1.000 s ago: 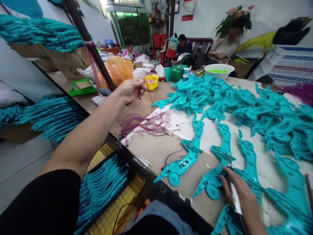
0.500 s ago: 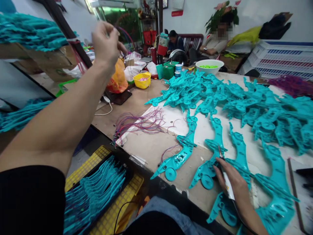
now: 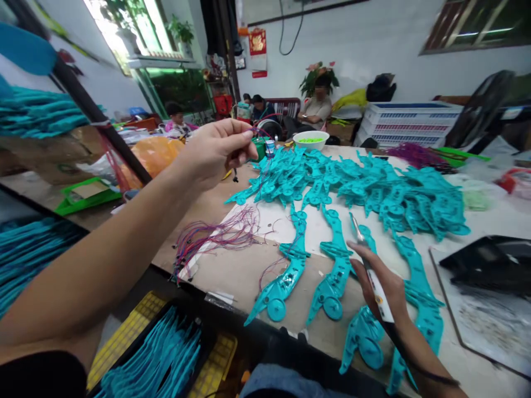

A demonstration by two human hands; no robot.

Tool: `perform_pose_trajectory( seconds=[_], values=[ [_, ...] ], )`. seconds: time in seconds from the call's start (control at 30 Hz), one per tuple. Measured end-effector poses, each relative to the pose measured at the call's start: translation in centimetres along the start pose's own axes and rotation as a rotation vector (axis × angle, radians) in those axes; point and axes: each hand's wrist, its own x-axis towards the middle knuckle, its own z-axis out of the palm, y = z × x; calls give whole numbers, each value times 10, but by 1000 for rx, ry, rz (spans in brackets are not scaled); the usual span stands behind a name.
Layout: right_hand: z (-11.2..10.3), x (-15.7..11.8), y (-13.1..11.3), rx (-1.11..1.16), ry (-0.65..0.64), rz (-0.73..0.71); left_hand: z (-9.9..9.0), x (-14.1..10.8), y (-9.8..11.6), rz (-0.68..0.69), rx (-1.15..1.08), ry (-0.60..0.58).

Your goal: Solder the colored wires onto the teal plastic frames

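Raised above the table's left part, my left hand (image 3: 219, 149) pinches thin red and blue wires between thumb and fingers; a small black end piece (image 3: 235, 178) hangs below it. My right hand (image 3: 385, 290) is wrapped round a soldering iron (image 3: 378, 296) with a white handle, its metal tip pointing up and away over a teal plastic part. Several curved teal plastic parts (image 3: 332, 276) lie in a row in front of me. Loose wires lie beside the leftmost teal part (image 3: 286, 284). A bundle of red and blue wires (image 3: 219, 232) rests left of the row.
A large heap of teal parts (image 3: 398, 193) covers the table's far side, near a white bowl (image 3: 317, 145) of green pieces. Below the table edge stands a yellow crate (image 3: 124, 331) with teal parts. A black object (image 3: 489, 262) lies at right. People sit at the back.
My left hand has come down and to the right with the wires. The iron's tip has lifted from the second teal part toward the third. The view has turned right.
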Motion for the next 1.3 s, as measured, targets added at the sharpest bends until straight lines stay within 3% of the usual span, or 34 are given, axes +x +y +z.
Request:
perform_pose_trajectory(
  seconds=[0.07,0.17,0.27,0.4,0.5,0.63,0.73,0.8,0.9,1.0,1.13,1.3],
  values=[
    [-9,26,-29,131,77,53,20,-13,6,1,-75,-76],
    [-10,63,-67,552,162,-13,49,-31,12,-53,-157,-160],
    [-2,80,-92,950,36,4,72,-46,9,-123,-202,-178],
    [-8,56,-97,1124,-160,209,76,-57,-8,-131,-267,-187],
    [-34,20,-75,1020,-135,317,62,-71,-27,-176,-288,-199],
    [-84,-12,-31,553,-195,322,45,-106,-63,-321,-236,-249],
    [-106,-20,-2,185,-314,234,53,-136,-96,-490,-175,-351],
    [-106,-17,15,50,-308,168,67,-151,-118,-612,-176,-435],
    [-87,-1,38,-43,-198,78,94,-162,-147,-730,-193,-497],
    [-53,26,58,-36,-165,-44,116,-160,-171,-755,-171,-456],
    [5,61,80,40,-282,-176,131,-152,-193,-782,-119,-422],
    [69,76,111,160,-543,-163,138,-142,-209,-791,-60,-431]
  ],
)
